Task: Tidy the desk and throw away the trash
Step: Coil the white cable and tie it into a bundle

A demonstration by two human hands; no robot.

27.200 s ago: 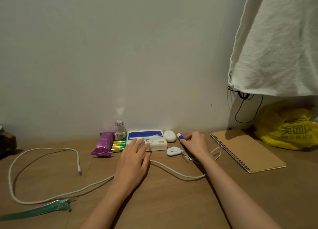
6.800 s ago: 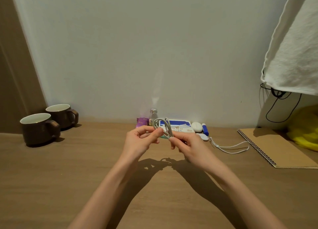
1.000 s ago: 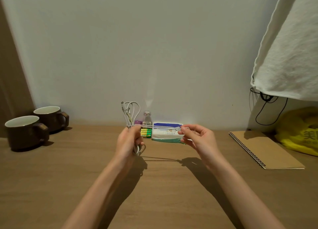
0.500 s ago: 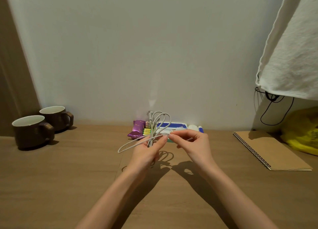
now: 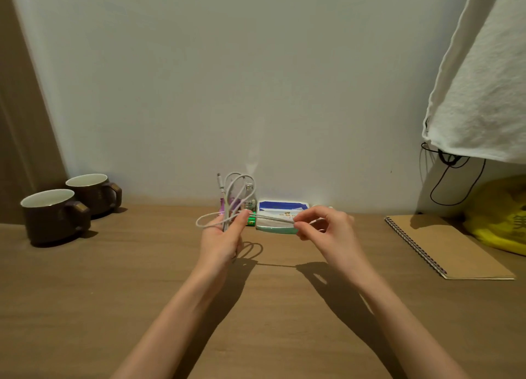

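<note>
Left hand (image 5: pixel 220 240) grip curled round the looped white charging cable (image 5: pixel 225 210), bundle upright above the table (image 5: pixel 113 279) near the back wall; right hand (image 5: pixel 327 230) grip pinches one strand, taut sideways, before the tissue pack (image 5: pixel 281 207).

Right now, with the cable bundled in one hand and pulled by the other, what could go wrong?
The cable is stretched taut between the left hand, which grips the loops, and the right hand, which pinches the free strand; a hard pull could slip the loops apart. The loops and plug end stick up in front of the small bottle; a swing while wrapping might tip it.
</note>
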